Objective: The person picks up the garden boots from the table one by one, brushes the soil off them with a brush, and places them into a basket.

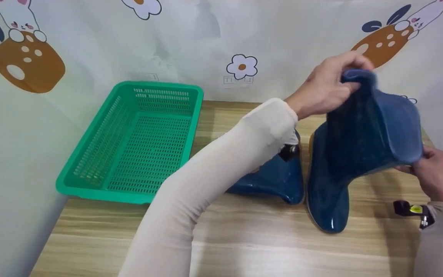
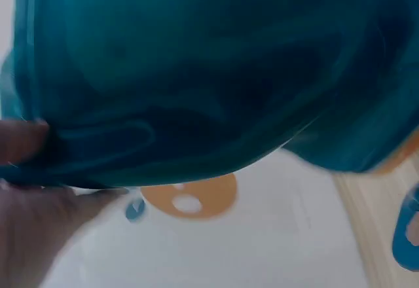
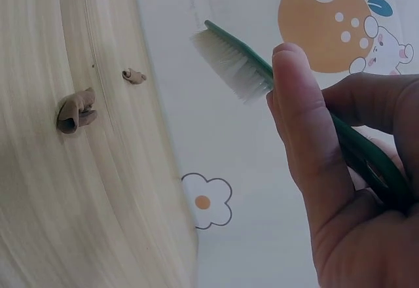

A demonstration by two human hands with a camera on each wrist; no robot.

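A dark blue rubber boot (image 1: 354,142) is at the right of the table, its toe pointing toward the front and its shaft tilted to the right. My left hand (image 1: 327,86) pinches the rim of that boot, thumb on one side and fingers on the other. In the left wrist view the glossy shaft (image 2: 196,91) fills the upper part. My right hand (image 1: 438,171) is just beyond the shaft's right side. It grips a green-handled brush (image 3: 239,55) with pale bristles; in the head view the boot hides the brush. Another blue boot (image 1: 283,179) lies beside the first, partly behind my left sleeve.
At the left stands a green perforated plastic basket (image 1: 129,197). Several feet of patterned sheet are not measurable, but a white sheet (image 1: 214,46) with printed flowers and rabbits backs the wooden table (image 1: 244,238). Brown crumpled lumps (image 3: 77,111) lie on the wood.
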